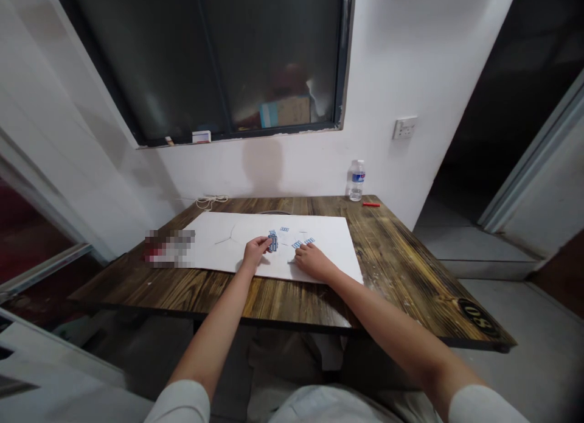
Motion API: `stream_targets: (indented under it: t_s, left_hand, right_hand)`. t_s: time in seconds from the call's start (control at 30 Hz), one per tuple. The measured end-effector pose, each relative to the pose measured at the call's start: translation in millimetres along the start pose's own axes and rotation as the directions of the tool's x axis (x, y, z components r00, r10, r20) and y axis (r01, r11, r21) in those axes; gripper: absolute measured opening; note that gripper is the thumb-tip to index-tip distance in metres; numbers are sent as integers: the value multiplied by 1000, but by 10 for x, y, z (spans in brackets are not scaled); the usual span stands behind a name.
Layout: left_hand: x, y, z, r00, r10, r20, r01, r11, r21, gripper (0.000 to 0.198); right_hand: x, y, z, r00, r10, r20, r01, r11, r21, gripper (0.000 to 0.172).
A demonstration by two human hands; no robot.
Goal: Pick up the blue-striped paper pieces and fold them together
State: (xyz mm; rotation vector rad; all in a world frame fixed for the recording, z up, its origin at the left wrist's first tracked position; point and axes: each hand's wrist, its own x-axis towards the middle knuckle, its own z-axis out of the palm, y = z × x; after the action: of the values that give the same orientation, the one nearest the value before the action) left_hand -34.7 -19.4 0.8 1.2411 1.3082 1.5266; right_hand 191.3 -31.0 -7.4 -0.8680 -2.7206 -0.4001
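A large white sheet (219,246) lies on a dark wooden table (401,265). Small blue-and-white cards lie on it. My left hand (254,252) is closed around a small stack of these cards (272,241), held upright. My right hand (312,260) rests on the sheet, fingers curled, with its fingertips on a card (297,244) lying flat. Two more cards (284,229) (310,240) lie loose just beyond the hands.
A water bottle (356,180) stands at the table's back edge with a red pen (371,204) beside it. A coil of cord (212,200) lies at the back left. A blurred-out item (170,248) sits on the left. A window and wall socket (404,128) are behind.
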Motion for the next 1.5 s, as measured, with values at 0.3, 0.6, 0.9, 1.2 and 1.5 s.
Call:
stream_targets:
  t_s: [0.3,0.6,0.9,1.2,1.5]
  left_hand:
    - [-18,-3,8,1000,9,19,-10,999,31,42]
    - [-44,-9,55,998,-8,66,5,999,44,46]
    - [-91,32,62,995,-11,99,7,999,38,51]
    - [-80,33,46,994,-13,109,9,999,36,51]
    - [-131,46,55,983,-20,183,19,1000,7,50]
  right_hand:
    - [39,-20,22,994,104,-15,-103,994,27,16]
    - [13,-60,-10,928,359,-98,-317,900,300,15]
    - [109,-85,-54,789,605,-109,-328,564,758,23]
    - [456,-229,-75,696,703,147,-325,125,937,15]
    - [423,-267,78,702,708,73,-361,266,894,13]
